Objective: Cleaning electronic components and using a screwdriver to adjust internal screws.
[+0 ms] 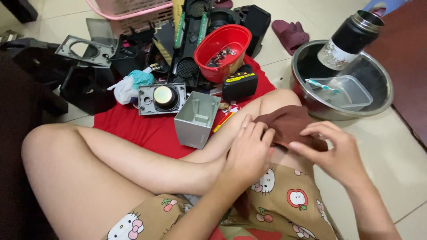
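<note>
Left hand: the left hand [247, 151] lies palm down on the thigh, fingers together and only slightly curled, their tips pressing the near edge of the crumpled dark brown cloth [289, 124].
Right hand: the right hand [331, 151] comes in from the other side, fingers bent, thumb and forefinger pinching the cloth's lower right edge.
Cloth: it sits bunched on the raised knee, directly between the two hands and touching both; most of it lies just beyond the fingertips.
Under the grip: patterned tan shorts [284, 204] with cartoon cats and apples cover the lap beneath both wrists.
Left of the grip: a grey open-topped plastic box [195, 120] stands on the red mat [133, 126], near the left hand's fingertips but apart from them.
Beyond the box: a grey square panel with a round shiny speaker cone [162, 98], a black-and-yellow tool [240, 84], and a red plastic bowl [222, 46] holding small metal parts.
Right of the grip: a large steel basin [378, 71] sits on the floor tiles, well apart from the right hand, with a clear plastic tub [344, 91] and a tilted black flask [351, 40] inside it.
Far left: black housing pieces [89, 84] lie heaped.
</note>
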